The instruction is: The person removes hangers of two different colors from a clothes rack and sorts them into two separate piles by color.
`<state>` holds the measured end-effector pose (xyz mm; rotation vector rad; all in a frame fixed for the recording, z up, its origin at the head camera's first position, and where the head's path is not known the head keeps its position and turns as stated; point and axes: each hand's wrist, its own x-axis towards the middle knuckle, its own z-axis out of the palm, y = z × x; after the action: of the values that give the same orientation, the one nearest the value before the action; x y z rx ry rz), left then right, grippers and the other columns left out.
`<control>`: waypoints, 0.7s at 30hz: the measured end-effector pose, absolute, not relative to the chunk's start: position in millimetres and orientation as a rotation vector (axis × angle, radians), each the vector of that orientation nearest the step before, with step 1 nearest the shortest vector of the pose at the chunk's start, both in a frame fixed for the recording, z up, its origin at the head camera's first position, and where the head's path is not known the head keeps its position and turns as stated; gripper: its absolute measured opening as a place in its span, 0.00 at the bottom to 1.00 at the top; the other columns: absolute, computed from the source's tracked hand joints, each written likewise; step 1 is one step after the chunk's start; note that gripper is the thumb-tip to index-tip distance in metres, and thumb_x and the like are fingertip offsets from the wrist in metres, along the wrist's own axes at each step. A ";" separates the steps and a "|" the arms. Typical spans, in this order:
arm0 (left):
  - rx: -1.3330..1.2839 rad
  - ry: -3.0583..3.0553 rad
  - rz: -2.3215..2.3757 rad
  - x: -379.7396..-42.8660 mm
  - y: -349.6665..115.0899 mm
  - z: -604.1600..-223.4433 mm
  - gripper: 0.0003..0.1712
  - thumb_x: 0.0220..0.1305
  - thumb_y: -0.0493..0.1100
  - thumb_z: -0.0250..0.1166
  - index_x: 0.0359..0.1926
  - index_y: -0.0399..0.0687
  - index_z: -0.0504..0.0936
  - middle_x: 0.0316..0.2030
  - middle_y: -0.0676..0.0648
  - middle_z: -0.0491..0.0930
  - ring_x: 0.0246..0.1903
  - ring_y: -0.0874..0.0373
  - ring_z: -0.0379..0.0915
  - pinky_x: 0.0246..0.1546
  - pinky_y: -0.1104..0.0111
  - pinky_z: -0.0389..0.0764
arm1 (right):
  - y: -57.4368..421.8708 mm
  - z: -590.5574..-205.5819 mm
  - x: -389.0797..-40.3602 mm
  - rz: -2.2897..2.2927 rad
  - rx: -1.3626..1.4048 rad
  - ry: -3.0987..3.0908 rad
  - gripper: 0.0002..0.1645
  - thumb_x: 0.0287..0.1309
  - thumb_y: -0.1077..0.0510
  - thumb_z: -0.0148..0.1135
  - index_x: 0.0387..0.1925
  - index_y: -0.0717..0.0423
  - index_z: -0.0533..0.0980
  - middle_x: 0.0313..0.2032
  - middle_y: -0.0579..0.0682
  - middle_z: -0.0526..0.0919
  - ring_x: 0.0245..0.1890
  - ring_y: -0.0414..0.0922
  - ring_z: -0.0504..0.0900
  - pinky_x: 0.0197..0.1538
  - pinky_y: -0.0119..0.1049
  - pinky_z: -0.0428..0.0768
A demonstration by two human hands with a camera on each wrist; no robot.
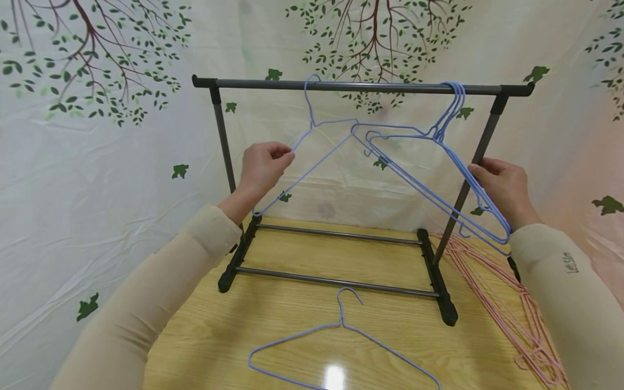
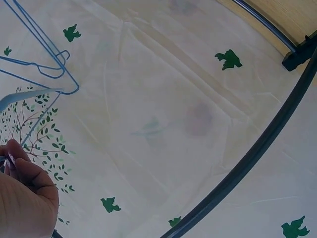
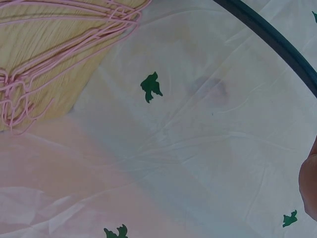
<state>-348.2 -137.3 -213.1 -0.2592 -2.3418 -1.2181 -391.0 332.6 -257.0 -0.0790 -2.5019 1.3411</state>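
My left hand (image 1: 265,165) pinches the left shoulder of a blue wire hanger (image 1: 307,176), whose hook is over the top bar of a black clothes rack (image 1: 365,86). Several more blue hangers (image 1: 450,149) hang together near the bar's right end, their left corners close to the single hanger's right corner. At the rack's right post my right hand (image 1: 504,184) grips with thumb in front and fingers behind, the thumb tip beside the hanger wires. In the left wrist view the left hand (image 2: 29,193) shows at lower left; only an edge of the right hand (image 3: 309,186) appears in the right wrist view.
Another blue hanger (image 1: 341,324) lies on the wooden table (image 1: 205,346) in front of the rack. Several pink hangers (image 1: 507,303) lie piled on the right, partly behind my right sleeve. A pale cloth backdrop (image 1: 122,179) with printed leaves and birds stands behind.
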 end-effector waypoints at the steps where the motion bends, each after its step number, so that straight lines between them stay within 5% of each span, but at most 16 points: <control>1: -0.258 -2.340 -1.221 -348.1 -138.7 -214.1 0.13 0.68 0.45 0.65 0.45 0.41 0.88 0.34 0.44 0.86 0.29 0.54 0.81 0.29 0.69 0.79 | 332.5 -257.0 -391.1 1.341 -0.079 -2.502 0.44 0.63 0.31 0.56 0.71 0.54 0.67 0.61 0.56 0.76 0.47 0.40 0.78 0.36 0.19 0.77; 12: -0.303 -2.247 -1.238 -346.6 -147.4 -215.7 0.13 0.67 0.44 0.66 0.44 0.39 0.88 0.32 0.44 0.86 0.29 0.50 0.81 0.27 0.72 0.76 | 334.8 -257.8 -391.1 1.343 -0.076 -2.499 0.44 0.63 0.32 0.57 0.70 0.54 0.68 0.58 0.53 0.78 0.45 0.39 0.78 0.36 0.19 0.77; 21: -0.319 -2.213 -1.222 -339.5 -158.7 -221.1 0.11 0.66 0.42 0.66 0.42 0.38 0.88 0.30 0.44 0.85 0.25 0.59 0.77 0.28 0.73 0.76 | 333.4 -256.9 -391.5 1.339 -0.070 -2.498 0.43 0.64 0.33 0.56 0.71 0.54 0.67 0.60 0.55 0.77 0.47 0.40 0.79 0.36 0.19 0.77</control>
<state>-339.5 -158.7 -221.1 -0.3186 -2.2128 -1.2225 -391.5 333.4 -256.9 -0.0698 -2.4983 1.3391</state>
